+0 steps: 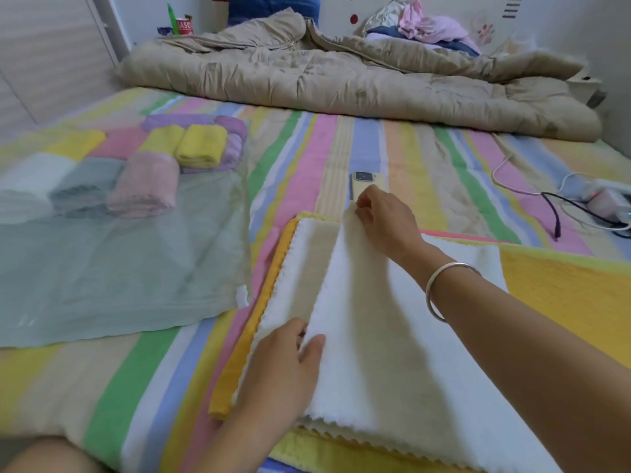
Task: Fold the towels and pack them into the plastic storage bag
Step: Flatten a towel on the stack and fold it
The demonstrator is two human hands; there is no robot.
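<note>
A white towel point(375, 353) lies on a stack of yellow towels point(563, 291) on the striped bed, its left part lifted into a fold. My left hand point(290, 367) pinches the near end of the folded edge. My right hand point(382, 216) pinches the far end of the same edge. To the left lies the clear plastic storage bag point(119, 268), holding several folded towels at its far end: a yellow one point(201, 150), a pink one point(146, 184), a grey one point(82, 192) and purple ones point(232, 141).
A phone point(363, 182) lies just beyond my right hand. A beige quilt point(341, 80) is bunched across the far side of the bed, with clothes point(420, 25) behind it. Cables and a charger point(597, 203) lie at the right. My knee point(44, 455) shows at bottom left.
</note>
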